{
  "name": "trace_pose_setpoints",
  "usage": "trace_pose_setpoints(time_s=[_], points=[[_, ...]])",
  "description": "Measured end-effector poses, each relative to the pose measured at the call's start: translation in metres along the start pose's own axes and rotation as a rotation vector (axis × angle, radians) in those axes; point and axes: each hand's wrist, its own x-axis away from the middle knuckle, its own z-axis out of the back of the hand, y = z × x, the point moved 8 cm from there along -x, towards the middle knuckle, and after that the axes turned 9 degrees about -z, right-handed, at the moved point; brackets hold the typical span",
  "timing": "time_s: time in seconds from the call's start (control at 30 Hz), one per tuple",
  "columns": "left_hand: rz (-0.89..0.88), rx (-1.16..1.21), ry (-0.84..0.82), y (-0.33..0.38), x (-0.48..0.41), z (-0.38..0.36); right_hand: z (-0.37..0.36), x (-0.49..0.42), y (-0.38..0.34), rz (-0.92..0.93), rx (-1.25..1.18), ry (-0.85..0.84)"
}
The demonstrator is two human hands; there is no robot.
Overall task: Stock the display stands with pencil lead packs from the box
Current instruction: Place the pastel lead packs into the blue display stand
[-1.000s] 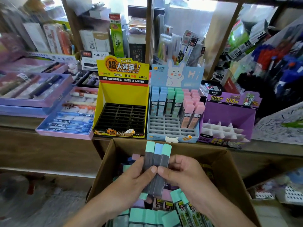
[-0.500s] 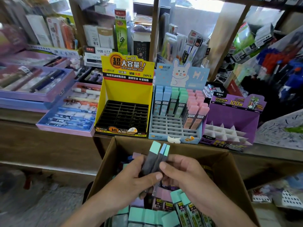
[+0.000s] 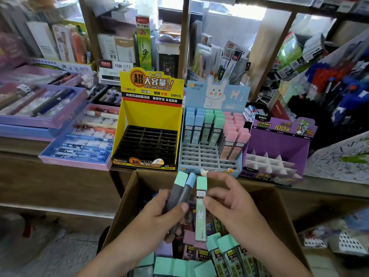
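Green-capped lead pack (image 3: 201, 208) pinched by right grip (image 3: 229, 212), left grip (image 3: 161, 216) clutching two packs (image 3: 178, 189); fingertip pinch could drop it

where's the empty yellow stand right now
In the head view the yellow stand sits on the counter left of centre, between the tray of pens on its left and the blue bunny stand on its right, behind the cardboard box.

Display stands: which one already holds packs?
The blue rabbit stand, in the middle; the yellow stand and purple stand beside it show only bare slots.
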Motion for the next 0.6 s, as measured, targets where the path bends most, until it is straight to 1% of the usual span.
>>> trace_pose_setpoints(time_s=[0.23,0.37,0.5,0.6], points=[[-0.005,0.057,0.034,0.002,0.001,0.005,0.013,0.0,-0.019,0.134,0.035,0.044],[-0.002,0.076,0.049,0.001,-0.001,0.009,0.027,-0.003,-0.035,0.226,0.084,0.103],[0.001,0.103,0.065,0.0,-0.003,0.012,0.039,-0.007,-0.062,0.324,0.194,0.182],[0.003,0.13,0.071,-0.001,-0.003,0.013,0.051,-0.014,-0.086,0.393,0.185,0.229]])
